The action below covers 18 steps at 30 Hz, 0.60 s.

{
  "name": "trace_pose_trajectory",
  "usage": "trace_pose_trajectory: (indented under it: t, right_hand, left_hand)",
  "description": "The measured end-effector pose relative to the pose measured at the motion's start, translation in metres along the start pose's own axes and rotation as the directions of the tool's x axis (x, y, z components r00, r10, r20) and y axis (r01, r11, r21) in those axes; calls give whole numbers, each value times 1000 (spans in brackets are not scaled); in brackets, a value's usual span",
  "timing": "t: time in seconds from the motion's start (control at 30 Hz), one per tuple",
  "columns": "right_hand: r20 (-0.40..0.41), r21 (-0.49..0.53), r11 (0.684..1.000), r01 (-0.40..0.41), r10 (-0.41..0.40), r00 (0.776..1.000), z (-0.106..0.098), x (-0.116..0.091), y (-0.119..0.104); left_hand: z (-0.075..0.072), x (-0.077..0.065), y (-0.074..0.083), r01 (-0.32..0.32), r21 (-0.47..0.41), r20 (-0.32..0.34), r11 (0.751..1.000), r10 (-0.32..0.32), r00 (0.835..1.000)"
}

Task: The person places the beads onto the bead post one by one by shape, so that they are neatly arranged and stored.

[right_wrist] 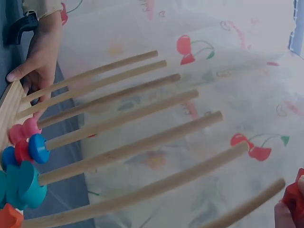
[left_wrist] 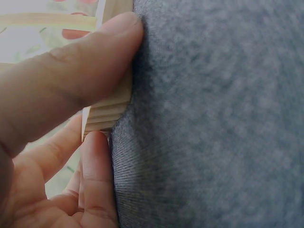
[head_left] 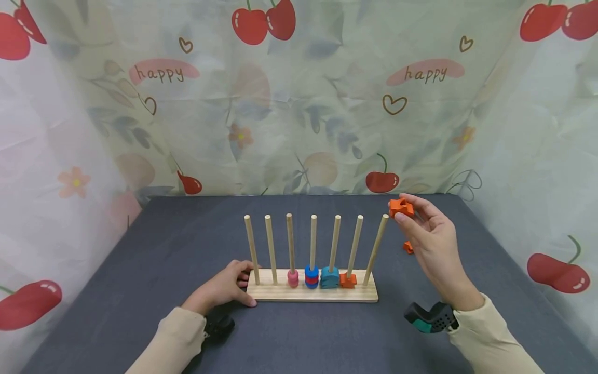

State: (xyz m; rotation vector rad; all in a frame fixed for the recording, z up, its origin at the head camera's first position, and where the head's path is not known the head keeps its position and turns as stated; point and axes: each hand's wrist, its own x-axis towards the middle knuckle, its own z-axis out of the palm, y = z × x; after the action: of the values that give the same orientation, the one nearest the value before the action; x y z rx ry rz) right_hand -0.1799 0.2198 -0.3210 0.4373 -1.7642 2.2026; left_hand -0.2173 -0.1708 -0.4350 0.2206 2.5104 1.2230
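My left hand (head_left: 221, 288) grips the left end of a wooden peg board (head_left: 289, 296), thumb at the front edge and fingers behind. The left wrist view shows the thumb (left_wrist: 71, 76) along the base's end (left_wrist: 111, 111). Up beside the top of the rightmost peg (head_left: 376, 248), my right hand (head_left: 436, 239) pinches an orange star-shaped bead (head_left: 401, 208) between thumb and fingers. That bead (right_wrist: 290, 197) is partly cut off in the right wrist view. Low on four middle pegs sit pink beads (head_left: 293, 279), blue and red beads (head_left: 311, 270), teal beads (head_left: 329, 278) and an orange piece (head_left: 348, 281).
Another small orange piece (head_left: 408, 248) lies on the dark grey tabletop (head_left: 317, 337), behind the right hand. Cloth printed with cherries (head_left: 382, 182) hangs behind the table and along both sides. The upright pegs (head_left: 313, 241) stand tall in a row.
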Motion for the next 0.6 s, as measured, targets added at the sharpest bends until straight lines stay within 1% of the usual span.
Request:
trace_pose_trajectory:
  t: [0.17,0.3,0.4,0.53,0.6]
  right_hand:
    - [-18,-24,997,67,-67,998,11,1,-6]
    - [-33,-97,991,93,-96,995,18,1,-7]
    - [-21,-153,981,115,-120,993,22,1,-7]
    - [13,-178,973,150,-150,989,27,2,-5]
    - [33,-190,970,154,-151,988,29,2,-3]
  left_hand:
    - [0,-1,1,-2,-2,3,1000,2,1000]
    - [0,0,0,-2,0,4,1000,2,1000]
    - [-1,0,0,-6,0,5,1000,6,1000]
    - [-1,0,1,-9,-4,4,1000,9,1000]
    - [0,0,1,-8,-3,3,1000,8,1000]
